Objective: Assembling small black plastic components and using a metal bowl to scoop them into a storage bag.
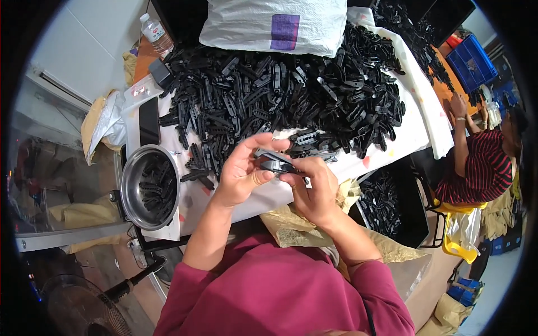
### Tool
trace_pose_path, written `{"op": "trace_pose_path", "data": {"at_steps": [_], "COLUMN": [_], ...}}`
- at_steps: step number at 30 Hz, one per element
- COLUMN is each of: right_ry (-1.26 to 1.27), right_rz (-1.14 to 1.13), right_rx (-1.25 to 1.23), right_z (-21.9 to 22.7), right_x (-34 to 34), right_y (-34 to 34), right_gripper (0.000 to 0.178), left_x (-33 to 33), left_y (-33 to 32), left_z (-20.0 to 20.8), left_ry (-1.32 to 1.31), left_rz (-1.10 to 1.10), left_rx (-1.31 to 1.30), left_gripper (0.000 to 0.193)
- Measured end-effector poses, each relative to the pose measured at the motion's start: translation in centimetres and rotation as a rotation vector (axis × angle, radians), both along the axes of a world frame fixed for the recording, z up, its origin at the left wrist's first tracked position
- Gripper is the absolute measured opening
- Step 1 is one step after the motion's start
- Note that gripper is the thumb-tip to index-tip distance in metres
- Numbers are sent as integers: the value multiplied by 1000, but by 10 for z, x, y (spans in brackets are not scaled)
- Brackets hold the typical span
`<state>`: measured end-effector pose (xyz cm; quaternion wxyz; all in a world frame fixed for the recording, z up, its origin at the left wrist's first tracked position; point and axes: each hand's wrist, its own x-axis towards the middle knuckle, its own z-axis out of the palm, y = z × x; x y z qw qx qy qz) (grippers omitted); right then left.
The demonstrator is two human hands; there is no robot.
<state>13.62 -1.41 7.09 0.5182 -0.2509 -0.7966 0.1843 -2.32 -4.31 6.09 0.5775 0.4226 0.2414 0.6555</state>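
Observation:
Between my two hands, above the near edge of the table, is a small black plastic part with a shiny, rounded face. My left hand grips one end, its thumb below and its fingers curled over the top. On the other end, the thumb and fingertips of my right hand pinch it closed. Fingers partly cover the part, so I cannot tell whether it is one piece or two. Behind my hands spreads a large heap of similar long black plastic parts on a white-covered table.
Left of the heap are a steel bowl holding black parts, a phone and a water bottle. A white sack stands behind. At right, a black bin holds more parts; a person in stripes sits beyond. A fan stands lower left.

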Motion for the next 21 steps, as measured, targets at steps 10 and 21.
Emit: {"op": "trace_pose_path", "data": {"at_steps": [10,21], "right_ry": [-414,-757], "right_rz": [-406,-275], "right_rx": [-70,245], "right_z": [-55,-48], "right_x": [32,25], "right_y": [71,122], "right_gripper": [31,14], "left_x": [-16,17], "left_y": [1,-5], "left_z": [-28,-44], "left_ry": [-382,1569], "left_rz": [329,478], "left_rx": [-429,-164], "left_gripper": [22,23]}}
